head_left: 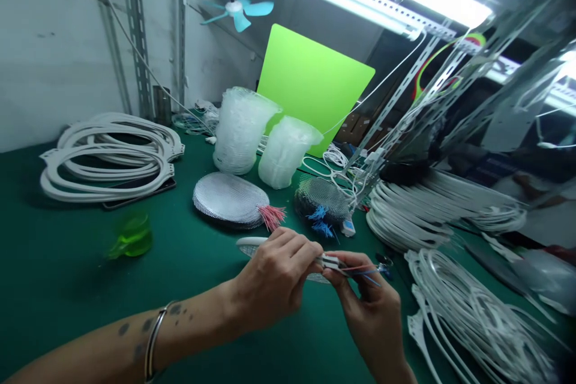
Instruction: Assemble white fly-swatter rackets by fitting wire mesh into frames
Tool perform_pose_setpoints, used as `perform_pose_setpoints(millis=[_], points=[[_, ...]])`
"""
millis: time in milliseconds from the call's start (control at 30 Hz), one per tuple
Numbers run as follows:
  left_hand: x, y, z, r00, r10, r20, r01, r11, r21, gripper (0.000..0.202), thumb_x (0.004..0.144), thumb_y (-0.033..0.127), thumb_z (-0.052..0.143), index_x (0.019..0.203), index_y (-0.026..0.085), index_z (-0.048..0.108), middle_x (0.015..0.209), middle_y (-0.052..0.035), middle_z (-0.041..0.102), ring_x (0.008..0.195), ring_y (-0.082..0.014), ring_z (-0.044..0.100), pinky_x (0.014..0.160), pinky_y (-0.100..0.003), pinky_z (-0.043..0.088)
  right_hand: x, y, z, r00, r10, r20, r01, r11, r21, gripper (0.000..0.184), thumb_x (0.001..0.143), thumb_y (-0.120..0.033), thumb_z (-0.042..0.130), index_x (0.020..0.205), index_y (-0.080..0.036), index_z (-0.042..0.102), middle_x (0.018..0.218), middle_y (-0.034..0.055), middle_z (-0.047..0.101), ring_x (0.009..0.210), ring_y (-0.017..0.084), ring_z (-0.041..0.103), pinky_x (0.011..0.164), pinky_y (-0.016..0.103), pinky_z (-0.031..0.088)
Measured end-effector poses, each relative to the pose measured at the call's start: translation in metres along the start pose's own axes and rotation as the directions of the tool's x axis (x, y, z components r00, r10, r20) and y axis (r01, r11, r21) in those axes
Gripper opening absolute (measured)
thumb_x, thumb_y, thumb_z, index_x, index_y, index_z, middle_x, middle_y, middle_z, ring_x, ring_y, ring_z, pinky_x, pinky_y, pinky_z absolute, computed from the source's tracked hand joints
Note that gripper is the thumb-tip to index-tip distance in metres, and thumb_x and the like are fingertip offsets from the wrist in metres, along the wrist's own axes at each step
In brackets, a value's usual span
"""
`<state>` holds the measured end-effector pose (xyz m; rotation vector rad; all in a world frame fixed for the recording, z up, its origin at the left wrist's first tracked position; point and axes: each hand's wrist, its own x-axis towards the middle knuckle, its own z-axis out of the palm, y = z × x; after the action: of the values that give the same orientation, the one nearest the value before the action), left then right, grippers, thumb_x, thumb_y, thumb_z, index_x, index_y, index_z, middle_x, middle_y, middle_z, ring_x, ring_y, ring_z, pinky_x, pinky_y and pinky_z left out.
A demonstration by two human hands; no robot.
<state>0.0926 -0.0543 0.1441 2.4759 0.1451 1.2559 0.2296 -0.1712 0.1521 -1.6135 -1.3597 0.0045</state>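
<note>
My left hand (274,279), a metal bangle on its wrist, grips a white plastic oval frame (252,246) with mesh across it. Much of the frame is hidden behind my fingers. My right hand (369,312) pinches a small white connector (330,262) close to my left fingers. Thin blue and red wires (362,272) run from the connector to the right. Behind my hands lie a silver mesh disc with pink wire ends (229,199) and a dark mesh disc with blue wire ends (320,204).
A green mat (67,306) covers the bench. Stacked white hoops (108,159) and a phone lie left, with a green glass piece (132,237) nearer. Stacks of clear liners (240,130) stand behind. White cable bundles (477,318) fill the right. Metal racks and hanging cables rise at right.
</note>
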Motion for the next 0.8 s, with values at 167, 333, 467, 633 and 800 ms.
perform_pose_setpoints(millis=[167, 333, 467, 633, 800], points=[[-0.003, 0.0, 0.007, 0.992, 0.061, -0.107, -0.064, 0.998, -0.024, 0.016, 0.095, 0.013, 0.038, 0.096, 0.014, 0.054, 0.081, -0.0065, 0.064, 0.071, -0.0182, 0.053, 0.069, -0.033, 0.04, -0.002, -0.002, -0.001, 0.999, -0.043, -0.002, 0.043, 0.999, -0.006, 0.01, 0.085, -0.024, 0.067, 0.094, -0.028, 0.064, 0.084, -0.0034, 0.069, 0.073, 0.011, 0.067, 0.067, 0.02, 0.054], [-0.001, -0.002, 0.006, 0.999, 0.022, -0.049, -0.025, 0.997, -0.068, 0.015, 0.098, 0.016, 0.042, 0.098, 0.015, 0.056, 0.088, -0.005, 0.067, 0.078, -0.0175, 0.058, 0.073, -0.032, 0.042, 0.001, -0.001, -0.001, 0.999, -0.027, -0.016, 0.028, 0.999, 0.029, 0.009, 0.084, -0.025, 0.068, 0.093, -0.028, 0.065, 0.084, -0.0034, 0.07, 0.073, 0.011, 0.067, 0.067, 0.018, 0.054], [0.002, -0.007, -0.005, 0.997, -0.056, 0.046, 0.063, 0.985, -0.162, 0.013, 0.095, 0.021, 0.055, 0.107, 0.018, 0.058, 0.101, -0.0028, 0.069, 0.093, -0.0171, 0.06, 0.084, -0.03, 0.044, 0.0, 0.002, -0.004, 1.0, 0.026, 0.0, -0.026, 0.998, 0.055, 0.01, 0.084, -0.03, 0.069, 0.093, -0.028, 0.065, 0.084, -0.0034, 0.071, 0.073, 0.012, 0.068, 0.064, 0.017, 0.054], [-0.002, -0.01, -0.007, 0.998, -0.047, 0.027, 0.052, 0.976, -0.21, 0.005, 0.093, 0.017, 0.057, 0.094, 0.017, 0.062, 0.086, -0.0016, 0.068, 0.08, -0.0152, 0.06, 0.076, -0.028, 0.043, -0.008, 0.006, -0.002, 0.996, -0.08, -0.047, 0.076, 0.994, -0.081, 0.015, 0.085, -0.028, 0.068, 0.1, -0.028, 0.064, 0.091, -0.0023, 0.071, 0.078, 0.014, 0.069, 0.069, 0.021, 0.054], [-0.006, -0.01, -0.007, 1.0, -0.004, -0.025, -0.002, 0.971, -0.238, 0.006, 0.092, 0.018, 0.057, 0.093, 0.017, 0.063, 0.082, -0.0022, 0.071, 0.076, -0.0152, 0.063, 0.079, -0.031, 0.043, -0.021, 0.008, 0.0, 0.96, -0.258, -0.112, 0.22, 0.936, -0.274, 0.012, 0.085, -0.023, 0.067, 0.096, -0.027, 0.064, 0.084, -0.0026, 0.071, 0.074, 0.013, 0.067, 0.068, 0.021, 0.051]])
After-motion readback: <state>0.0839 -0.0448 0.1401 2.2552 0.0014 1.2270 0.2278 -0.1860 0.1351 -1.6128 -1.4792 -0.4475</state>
